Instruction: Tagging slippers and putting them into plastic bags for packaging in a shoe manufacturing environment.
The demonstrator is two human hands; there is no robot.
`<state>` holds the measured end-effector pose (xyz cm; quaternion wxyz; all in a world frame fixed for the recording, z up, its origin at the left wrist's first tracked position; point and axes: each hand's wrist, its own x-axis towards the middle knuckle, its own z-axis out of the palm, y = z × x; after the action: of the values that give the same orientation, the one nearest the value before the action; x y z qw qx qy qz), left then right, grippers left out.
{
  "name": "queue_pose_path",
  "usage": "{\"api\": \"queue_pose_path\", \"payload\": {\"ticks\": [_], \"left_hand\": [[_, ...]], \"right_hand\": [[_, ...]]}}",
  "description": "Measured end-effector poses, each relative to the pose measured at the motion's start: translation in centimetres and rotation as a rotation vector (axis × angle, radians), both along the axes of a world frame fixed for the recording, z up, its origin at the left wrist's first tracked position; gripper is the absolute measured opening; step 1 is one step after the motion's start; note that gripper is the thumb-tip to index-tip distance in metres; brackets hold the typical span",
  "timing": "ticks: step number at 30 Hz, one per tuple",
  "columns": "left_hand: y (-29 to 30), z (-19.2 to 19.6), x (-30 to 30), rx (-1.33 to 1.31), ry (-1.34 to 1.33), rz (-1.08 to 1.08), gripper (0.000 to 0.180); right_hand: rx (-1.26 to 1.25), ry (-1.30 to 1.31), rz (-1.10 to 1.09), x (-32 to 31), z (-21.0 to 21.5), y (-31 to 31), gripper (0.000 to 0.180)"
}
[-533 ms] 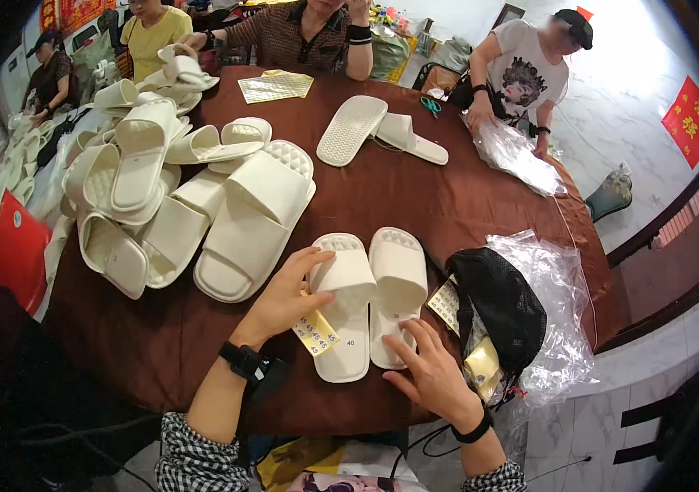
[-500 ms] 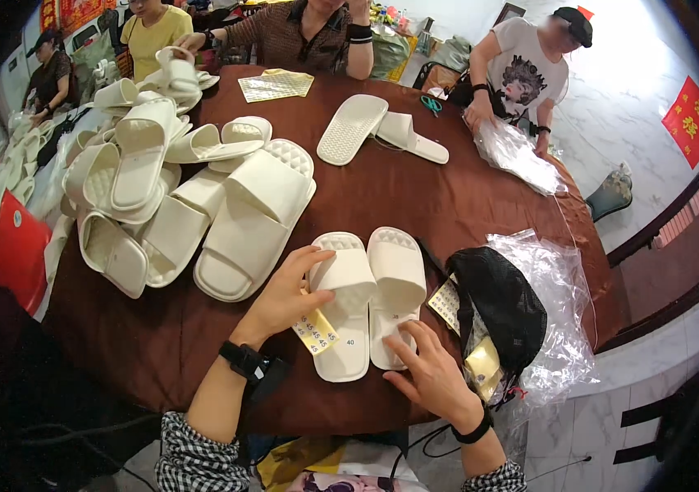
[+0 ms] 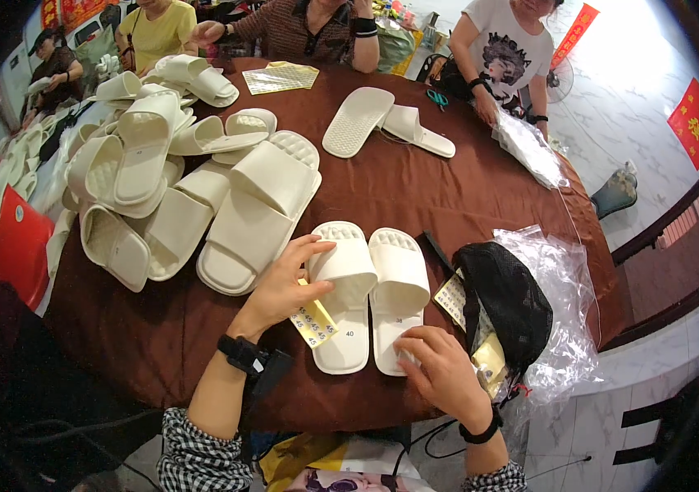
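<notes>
The left hand pinches a yellow sticker sheet against the left cream slipper; the right hand presses fingertips on the right slipper heel, closed on nothing. Both lie mid-desk. The sheet could slip, misplacing labels. The black mesh bag shows yellow cards; its other contents are hidden

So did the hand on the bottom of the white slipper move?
Yes. The right hand slid left along the heel of the right cream foam slipper, away from the black mesh bag.

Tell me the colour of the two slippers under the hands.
Cream-white slippers, clearest in the head view.
</notes>
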<state>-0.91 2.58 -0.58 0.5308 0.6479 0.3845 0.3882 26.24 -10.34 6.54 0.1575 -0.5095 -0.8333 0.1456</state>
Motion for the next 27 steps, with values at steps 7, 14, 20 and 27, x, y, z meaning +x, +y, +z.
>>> {"api": "queue_pose_path", "payload": {"ticks": [7, 14, 20, 27], "left_hand": [[0.2, -0.3, -0.2, -0.031, -0.026, -0.023, 0.062], [-0.1, 0.3, -0.2, -0.068, 0.012, -0.01, 0.06], [-0.1, 0.1, -0.3, 0.031, 0.056, 0.011, 0.06], [0.1, 0.0, -0.1, -0.059, 0.001, 0.003, 0.058]], "right_hand": [[0.146, 0.049, -0.309, -1.5, -2.3, 3.1, 0.009], [0.138, -0.052, -0.346, -1.7, -2.9, 3.7, 0.007], [0.166, -0.136, -0.324, -1.7, -3.3, 4.0, 0.011], [0.146, -0.154, -0.331, -1.8, -3.4, 3.9, 0.012]]}}
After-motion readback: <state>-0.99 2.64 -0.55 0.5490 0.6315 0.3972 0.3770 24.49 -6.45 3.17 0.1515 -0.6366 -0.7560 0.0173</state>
